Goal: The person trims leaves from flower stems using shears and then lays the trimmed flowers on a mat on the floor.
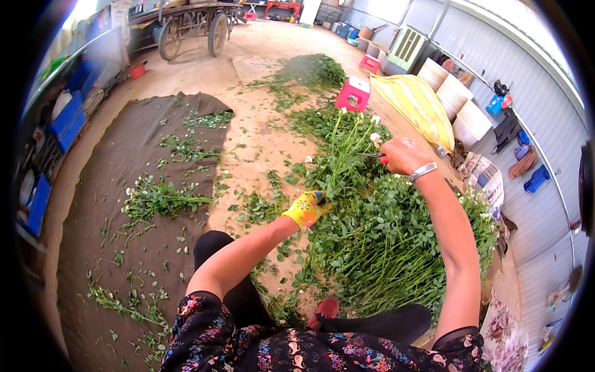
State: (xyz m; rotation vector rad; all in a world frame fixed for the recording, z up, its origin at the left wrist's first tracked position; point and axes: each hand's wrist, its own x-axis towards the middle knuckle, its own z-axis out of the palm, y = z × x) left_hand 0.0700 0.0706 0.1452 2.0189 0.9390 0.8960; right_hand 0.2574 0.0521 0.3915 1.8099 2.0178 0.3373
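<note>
**Flower stems gripped low, cutters held up beside the buds**

Here, low among the leaves, a small bunch of flower stems [343, 144] is gripped by the left hand [308, 209], covered in a patterned yellow glove, its fingers curled closed around the lower part. The stems are held upright and fanned out, topped with white buds. And up on the other side, red-handled cutters [383, 160] are clasped in the bare right hand [401, 155], its fingers wrapped around the grips; the dark blades are pointed at the upper stems, though whether they are touched cannot be told. A silvery bracelet [424, 172] is worn on that wrist.

Just below, a big heap of leafy stems [384, 248] is spread over the floor [248, 167], with a red shoe [325, 310] planted at its near edge. Over to the left, a dark cloth [118, 204] is laid out, strewn with cuttings, and a leafy bundle [162, 199] with white blooms is rested on it. Farther off, a pink stool [353, 94] is seen beside the greenery, a yellow striped sheet [418, 106] is draped to its right, and beyond, a wheeled cart [198, 9] is parked.
</note>
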